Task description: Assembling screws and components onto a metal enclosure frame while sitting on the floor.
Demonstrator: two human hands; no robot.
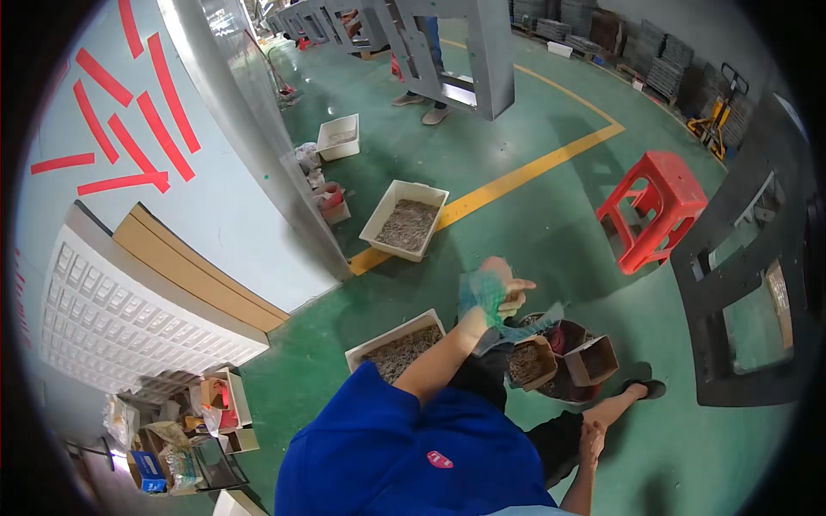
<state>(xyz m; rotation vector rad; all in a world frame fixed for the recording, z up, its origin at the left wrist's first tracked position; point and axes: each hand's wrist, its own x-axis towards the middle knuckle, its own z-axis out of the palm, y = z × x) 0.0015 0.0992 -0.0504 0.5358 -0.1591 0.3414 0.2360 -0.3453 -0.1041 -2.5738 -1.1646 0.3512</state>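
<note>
Ahead of the chest | left hand (pixel 502 288) is pinching a green mesh bag (pixel 482 297), keeping it steady over small cardboard boxes (pixel 564 361) | right hand (pixel 590 440) is resting low by the leg, seemingly loose and empty

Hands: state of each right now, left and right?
Left hand: closed on a teal mesh bag, raised above the small cardboard boxes.
Right hand: holds nothing, rests on the person's leg.

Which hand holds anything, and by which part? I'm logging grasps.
The left hand pinches a green mesh bag at its upper edge. The right hand rests empty on the leg.
</note>
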